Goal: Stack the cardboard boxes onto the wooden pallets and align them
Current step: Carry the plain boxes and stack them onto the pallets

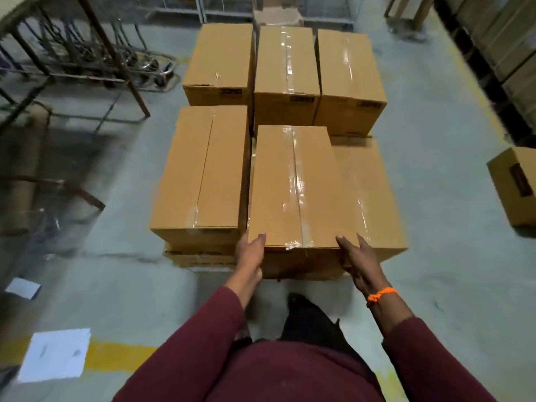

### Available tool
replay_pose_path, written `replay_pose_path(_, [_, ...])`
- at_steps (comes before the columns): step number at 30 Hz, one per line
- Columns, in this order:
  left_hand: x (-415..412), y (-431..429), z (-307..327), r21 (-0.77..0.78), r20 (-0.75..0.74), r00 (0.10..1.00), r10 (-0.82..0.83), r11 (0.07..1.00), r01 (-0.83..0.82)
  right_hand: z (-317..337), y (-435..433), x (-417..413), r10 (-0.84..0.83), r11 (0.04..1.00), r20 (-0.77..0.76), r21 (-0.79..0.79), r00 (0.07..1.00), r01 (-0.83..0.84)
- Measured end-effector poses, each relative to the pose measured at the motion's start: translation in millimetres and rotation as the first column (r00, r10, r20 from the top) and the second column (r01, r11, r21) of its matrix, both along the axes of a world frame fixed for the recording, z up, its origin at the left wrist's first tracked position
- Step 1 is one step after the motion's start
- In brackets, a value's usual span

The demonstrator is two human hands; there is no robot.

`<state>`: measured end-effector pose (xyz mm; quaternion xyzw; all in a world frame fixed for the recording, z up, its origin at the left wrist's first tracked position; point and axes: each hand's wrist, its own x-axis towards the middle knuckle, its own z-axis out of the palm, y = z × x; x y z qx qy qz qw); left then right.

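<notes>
While both hands clasp its near end, the held box lies lengthwise in the near row of the stack. The left hand wraps the near-left corner, thumb on top. The right hand, with an orange thread at its wrist, wraps the near-right corner likewise. Just beside the held box are the left box and a lower right box. Beyond stands the far row of three boxes. A lone box sits well apart on the floor, at right.

Maroon long sleeves, orange wrist thread, dark trousers.
</notes>
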<state>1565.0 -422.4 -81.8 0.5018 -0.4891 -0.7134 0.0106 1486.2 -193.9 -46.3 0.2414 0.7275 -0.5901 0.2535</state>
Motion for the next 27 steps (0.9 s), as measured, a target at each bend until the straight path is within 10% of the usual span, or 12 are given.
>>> replay_pose_path(10, [-4.8, -31.5, 30.2, -0.283, 0.044, 0.952, -0.302, 0.91, 0.302, 25.4, -21.1, -12.7, -0.092, 0.995, -0.129, -0.051, 0.987, 0.086])
replay_pose_path(27, [-55.8, -42.9, -4.8, -0.252, 0.08, 0.981, -0.179, 0.948, 0.194, -41.6, -33.1, -71.9, 0.019, 0.979, -0.062, -0.199, 0.998, -0.032])
